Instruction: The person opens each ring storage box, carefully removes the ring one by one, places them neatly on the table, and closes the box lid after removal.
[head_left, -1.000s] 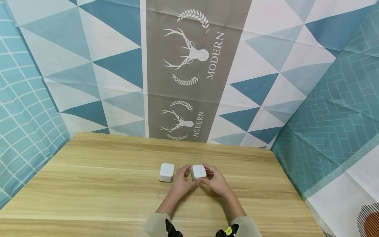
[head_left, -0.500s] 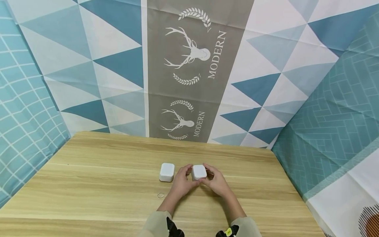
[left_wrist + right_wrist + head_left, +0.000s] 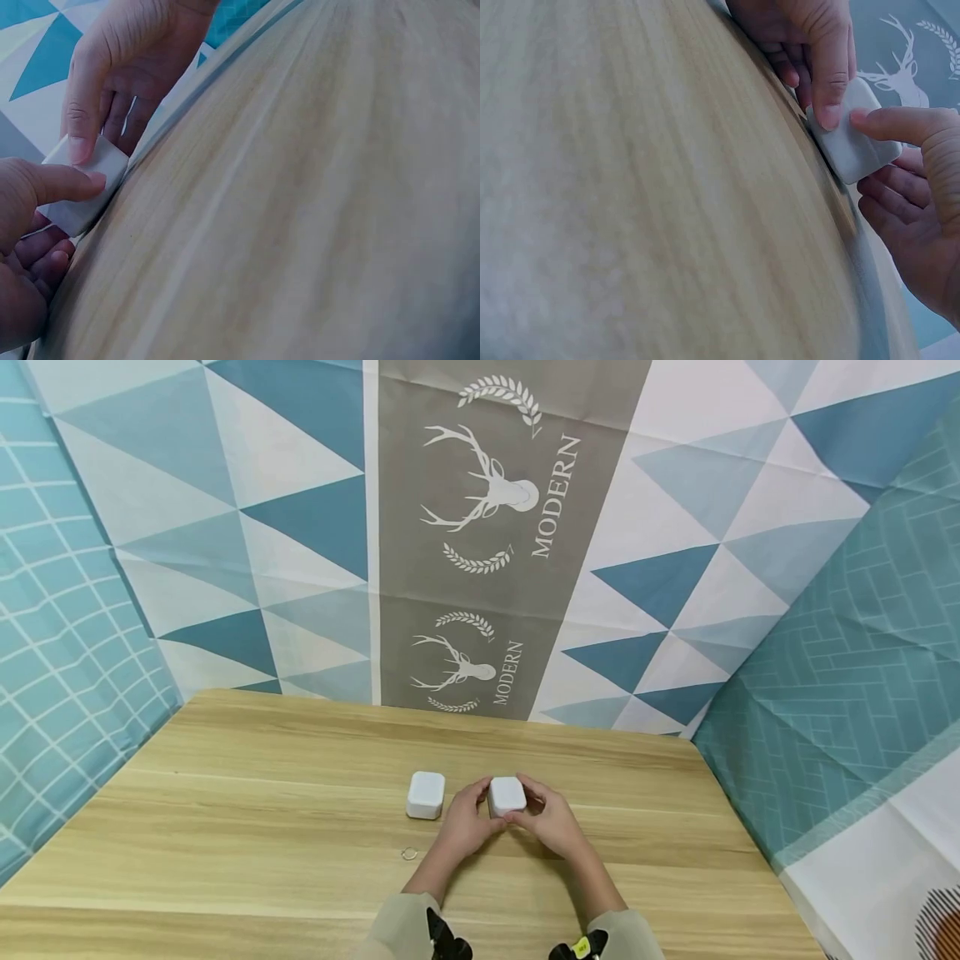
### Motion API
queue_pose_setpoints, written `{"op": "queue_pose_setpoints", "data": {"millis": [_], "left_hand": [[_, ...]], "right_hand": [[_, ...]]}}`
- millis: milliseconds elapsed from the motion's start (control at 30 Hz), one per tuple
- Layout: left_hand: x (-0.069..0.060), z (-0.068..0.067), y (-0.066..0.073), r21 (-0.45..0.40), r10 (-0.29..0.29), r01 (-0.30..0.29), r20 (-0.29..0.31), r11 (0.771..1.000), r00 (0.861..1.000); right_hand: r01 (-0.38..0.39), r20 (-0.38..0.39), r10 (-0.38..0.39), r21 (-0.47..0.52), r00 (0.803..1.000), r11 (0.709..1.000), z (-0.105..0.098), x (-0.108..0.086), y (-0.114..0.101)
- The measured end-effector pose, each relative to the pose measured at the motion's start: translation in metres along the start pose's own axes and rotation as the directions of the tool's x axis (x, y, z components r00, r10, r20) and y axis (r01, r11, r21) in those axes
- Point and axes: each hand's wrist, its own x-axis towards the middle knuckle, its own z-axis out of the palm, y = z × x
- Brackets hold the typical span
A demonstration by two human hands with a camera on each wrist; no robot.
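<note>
A small white box (image 3: 507, 794) with bevelled corners stands on the wooden table between both hands. My left hand (image 3: 466, 823) grips it from the left, and my right hand (image 3: 553, 823) grips it from the right. In the left wrist view both thumbs press the near face of the white box (image 3: 90, 184). The right wrist view shows a thin seam low across the white box (image 3: 853, 142). The fingers behind it are partly hidden. A second white box (image 3: 426, 795) of like shape stands just left of my left hand. Nearer to me, a thin ring (image 3: 408, 853) lies flat.
The wooden table (image 3: 247, 835) runs back to a patterned cloth wall (image 3: 480, 568) with deer prints. Blue tiled cloth (image 3: 67, 610) hangs at the left, and teal cloth (image 3: 847, 652) hangs at the right.
The head view has shifted slightly, so the scene sits a little further right. Both hands keep their hold on the same white box, which stays in place.
</note>
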Motion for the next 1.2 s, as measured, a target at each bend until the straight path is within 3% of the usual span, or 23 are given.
{"op": "queue_pose_setpoints", "data": {"millis": [233, 433, 1200], "left_hand": [[0.000, 0.001, 0.001, 0.042, -0.017, 0.017, -0.011, 0.999, 1.000], [0.000, 0.001, -0.001, 0.072, 0.003, -0.002, -0.019, 0.997, 1.000], [0.001, 0.000, 0.002, 0.042, 0.001, -0.001, -0.014, 0.999, 1.000]], "right_hand": [[0.007, 0.005, -0.007, 0.007, 1.000, 1.000, 0.000, 0.002, 0.003], [0.008, 0.016, -0.009, 0.037, 1.000, 0.999, 0.003, 0.003, 0.007], [0.008, 0.016, -0.008, 0.015, 1.000, 1.000, 0.000, 0.007, 0.013]]}}
